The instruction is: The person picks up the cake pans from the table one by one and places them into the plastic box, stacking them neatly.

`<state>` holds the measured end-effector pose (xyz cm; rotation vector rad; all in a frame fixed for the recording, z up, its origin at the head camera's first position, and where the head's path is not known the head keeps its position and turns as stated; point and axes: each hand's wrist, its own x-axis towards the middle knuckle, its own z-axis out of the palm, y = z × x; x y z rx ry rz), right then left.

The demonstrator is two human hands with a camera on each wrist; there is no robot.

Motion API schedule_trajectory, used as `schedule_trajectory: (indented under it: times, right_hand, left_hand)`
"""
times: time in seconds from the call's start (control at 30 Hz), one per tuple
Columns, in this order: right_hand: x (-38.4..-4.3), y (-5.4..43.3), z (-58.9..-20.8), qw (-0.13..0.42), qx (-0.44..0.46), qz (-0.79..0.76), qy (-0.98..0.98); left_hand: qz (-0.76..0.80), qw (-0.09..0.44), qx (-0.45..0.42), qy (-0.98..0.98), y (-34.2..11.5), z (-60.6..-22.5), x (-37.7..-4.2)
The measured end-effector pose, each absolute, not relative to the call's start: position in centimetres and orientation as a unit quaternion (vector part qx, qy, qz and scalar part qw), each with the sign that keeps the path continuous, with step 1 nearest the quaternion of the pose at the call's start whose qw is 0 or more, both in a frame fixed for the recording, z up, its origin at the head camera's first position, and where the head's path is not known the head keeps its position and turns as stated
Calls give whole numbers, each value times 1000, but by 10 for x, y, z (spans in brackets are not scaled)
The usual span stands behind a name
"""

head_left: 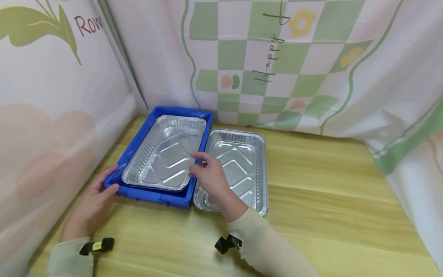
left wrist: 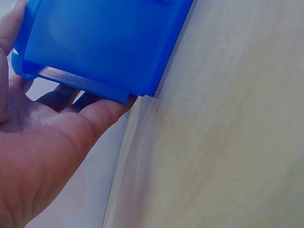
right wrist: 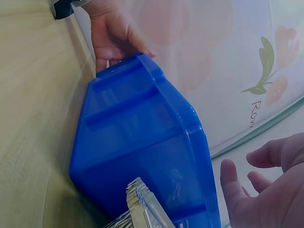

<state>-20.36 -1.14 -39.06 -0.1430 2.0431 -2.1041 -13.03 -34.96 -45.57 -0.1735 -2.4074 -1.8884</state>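
Observation:
My left hand point(head_left: 91, 202) holds the near left corner of a shallow blue plastic bin point(head_left: 155, 195). In the left wrist view the thumb lies over the rim and the fingers reach along the side of the blue wall point(left wrist: 99, 42). A rectangular aluminium foil tray point(head_left: 173, 157) lies inside the bin. My right hand point(head_left: 212, 175) is above the bin's right edge, thumb and forefinger apart; the right wrist view shows the fingers point(right wrist: 230, 178) loosely bent beside the rim with nothing between them. Under that wrist lies a second foil tray point(head_left: 238, 169), partly hidden.
The bin and second tray stand side by side on a wood-grain table point(head_left: 322, 200). A printed curtain point(head_left: 166, 46) hangs behind, and another cloth point(head_left: 45, 146) closes the left side. A black wrist strap point(head_left: 97, 246) sits on the left sleeve.

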Motion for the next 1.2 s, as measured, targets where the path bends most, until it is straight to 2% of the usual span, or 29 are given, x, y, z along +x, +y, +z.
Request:
schedule_trajectory:
  times: [0.67, 1.2]
  right_hand:
    - [-201, 8, -398, 95, -68, -744, 658]
    - [-201, 27, -394, 84, -66, -752, 651]
  left_hand:
    - [-695, 24, -76, -714, -347, -457, -129]
    - [-657, 15, -51, -752, -350, -455, -127]
